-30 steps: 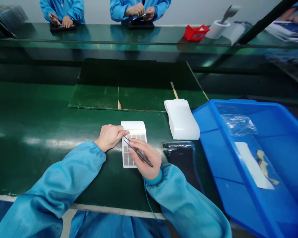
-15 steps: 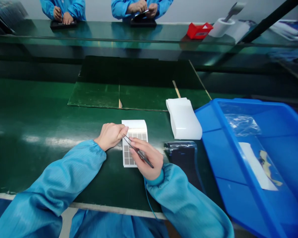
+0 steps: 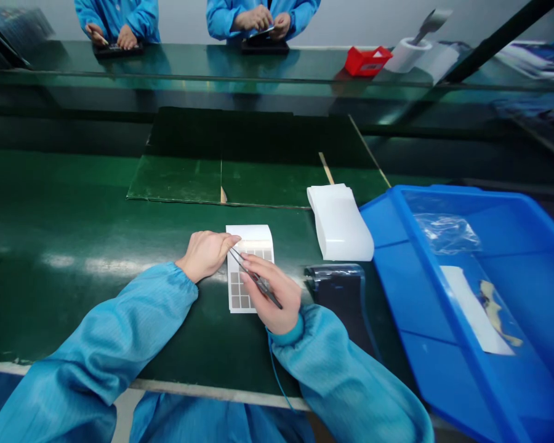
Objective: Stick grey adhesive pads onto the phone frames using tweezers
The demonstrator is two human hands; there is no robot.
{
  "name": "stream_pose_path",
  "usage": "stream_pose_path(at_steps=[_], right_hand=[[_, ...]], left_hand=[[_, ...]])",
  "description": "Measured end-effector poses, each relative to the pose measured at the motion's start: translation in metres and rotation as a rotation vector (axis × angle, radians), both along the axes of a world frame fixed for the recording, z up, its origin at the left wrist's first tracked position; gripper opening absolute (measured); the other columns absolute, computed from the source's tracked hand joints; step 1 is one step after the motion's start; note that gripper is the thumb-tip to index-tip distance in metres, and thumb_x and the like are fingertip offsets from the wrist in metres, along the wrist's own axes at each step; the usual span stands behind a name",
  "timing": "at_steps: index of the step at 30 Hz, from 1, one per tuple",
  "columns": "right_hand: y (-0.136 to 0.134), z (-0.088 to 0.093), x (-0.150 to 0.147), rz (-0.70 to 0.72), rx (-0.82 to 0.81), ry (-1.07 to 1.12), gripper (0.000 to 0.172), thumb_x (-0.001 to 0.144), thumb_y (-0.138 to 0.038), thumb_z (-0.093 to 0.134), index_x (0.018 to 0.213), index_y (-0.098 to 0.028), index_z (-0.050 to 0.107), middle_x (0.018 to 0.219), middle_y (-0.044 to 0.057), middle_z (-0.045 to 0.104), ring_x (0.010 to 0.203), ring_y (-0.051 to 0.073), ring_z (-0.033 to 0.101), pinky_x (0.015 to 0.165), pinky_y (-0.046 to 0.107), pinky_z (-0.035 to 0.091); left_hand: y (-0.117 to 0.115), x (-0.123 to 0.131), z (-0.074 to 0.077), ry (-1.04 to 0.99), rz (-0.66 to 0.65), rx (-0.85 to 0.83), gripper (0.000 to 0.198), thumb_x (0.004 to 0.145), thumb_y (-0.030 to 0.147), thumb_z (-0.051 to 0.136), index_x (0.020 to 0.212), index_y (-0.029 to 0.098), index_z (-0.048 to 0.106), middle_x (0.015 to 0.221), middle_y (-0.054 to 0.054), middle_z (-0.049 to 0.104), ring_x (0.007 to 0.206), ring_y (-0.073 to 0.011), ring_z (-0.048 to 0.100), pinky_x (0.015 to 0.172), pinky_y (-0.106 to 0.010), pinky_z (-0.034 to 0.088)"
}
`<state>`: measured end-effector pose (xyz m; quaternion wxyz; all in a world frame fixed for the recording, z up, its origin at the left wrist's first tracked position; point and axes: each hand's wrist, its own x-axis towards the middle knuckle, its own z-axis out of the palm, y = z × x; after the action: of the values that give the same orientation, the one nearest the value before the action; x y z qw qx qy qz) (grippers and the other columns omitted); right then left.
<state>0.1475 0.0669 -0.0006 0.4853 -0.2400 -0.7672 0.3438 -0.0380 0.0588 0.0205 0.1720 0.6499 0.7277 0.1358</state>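
Note:
A white sheet (image 3: pixel 235 301) with a grid of grey square stickers lies on the green table in front of me. My left hand (image 3: pixel 206 253) is closed at its upper left edge, thumb over the sheet and the other fingers curled partly out of sight. In my right hand (image 3: pixel 276 292) a pair of dark tweezers (image 3: pixel 263 287) is gripped like a pen. The tips point up and left, close to my left thumb above the sticker rows. Whether a sticker sits between the tips is too small to tell. My right fingers cover the sheet's right part.
To the right are a stack of white sheets (image 3: pixel 341 224), a dark film-covered piece (image 3: pixel 337 295) and a blue bin (image 3: pixel 392 271) holding clear plastic and paper. Beyond, a green board (image 3: pixel 258 184) lies flat. Two co-workers' hands, a red box (image 3: pixel 368 63) and a white roll (image 3: pixel 406 55) are across.
My hands, the tweezers and the sheet keep nearly the same places, with a slight shift of the whole view. Across the bench, the left co-worker's hand has moved a little to the left.

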Motion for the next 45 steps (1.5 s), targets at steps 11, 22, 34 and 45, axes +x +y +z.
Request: stream_pose_path(at_steps=[11,22,34,45], right_hand=[[0.0005,-0.0006,0.001,0.023,-0.024,-0.01,0.038,0.086,-0.006,0.069,0.118,-0.027,0.07,0.12,0.007,0.074,0.108,0.024,0.073,0.095,0.04,0.061],[-0.0003,-0.0004,-0.0009,-0.006,-0.013,-0.002,0.038,0.086,-0.006,0.069,0.118,-0.026,0.07,0.117,0.006,0.076,0.105,0.023,0.074,0.094,0.038,0.061],[-0.001,-0.0026,-0.0002,-0.04,0.022,-0.037,0.039,0.086,-0.006,0.069,0.119,-0.027,0.07,0.117,0.005,0.076,0.103,0.023,0.075,0.091,0.038,0.063],[-0.0004,-0.002,0.0002,-0.055,0.03,-0.042,0.04,0.086,-0.004,0.069,0.119,-0.027,0.07,0.116,0.005,0.077,0.103,0.023,0.075,0.091,0.036,0.062]], left_hand=[[-0.0004,0.0002,-0.0015,0.02,-0.023,0.016,0.054,0.107,0.042,0.029,0.093,0.022,0.077,0.088,-0.008,0.077,0.085,-0.0232,0.071,0.064,-0.03,0.029],[-0.0002,0.0012,-0.0012,0.051,-0.028,-0.01,0.054,0.107,0.044,0.028,0.092,0.022,0.075,0.092,-0.007,0.078,0.087,-0.0238,0.071,0.063,-0.03,0.029],[0.0005,0.0058,0.0049,0.132,0.008,-0.083,0.054,0.107,0.042,0.027,0.096,0.021,0.076,0.093,-0.009,0.078,0.09,-0.0256,0.072,0.064,-0.03,0.031],[0.0012,0.0059,0.003,0.15,0.016,-0.083,0.059,0.107,0.045,0.025,0.092,0.018,0.076,0.091,-0.011,0.077,0.087,-0.0252,0.072,0.063,-0.03,0.032]])
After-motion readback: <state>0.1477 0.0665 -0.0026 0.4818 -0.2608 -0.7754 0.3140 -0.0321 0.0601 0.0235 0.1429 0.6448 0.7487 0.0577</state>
